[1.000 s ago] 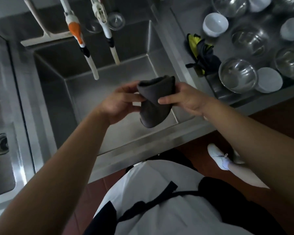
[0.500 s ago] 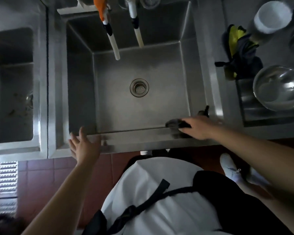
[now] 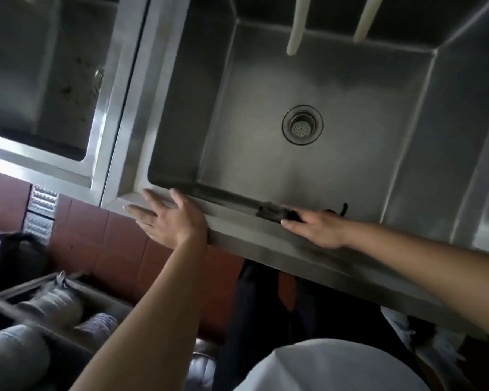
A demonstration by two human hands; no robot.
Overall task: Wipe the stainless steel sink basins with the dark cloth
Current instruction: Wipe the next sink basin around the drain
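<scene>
Pressing the cloth (image 3: 274, 212) flat on the sink (image 3: 237, 221) front rim, the right hand (image 3: 316, 230) probably rubs; the empty, spread left hand (image 3: 167, 218) leans there for balance.

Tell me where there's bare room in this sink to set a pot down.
The basin floor is bare all around the drain, right up to its walls. The front rim is crowded: left hand flat on it, right hand pressing the dark cloth there. Two hanging handles overhang the back.
</scene>
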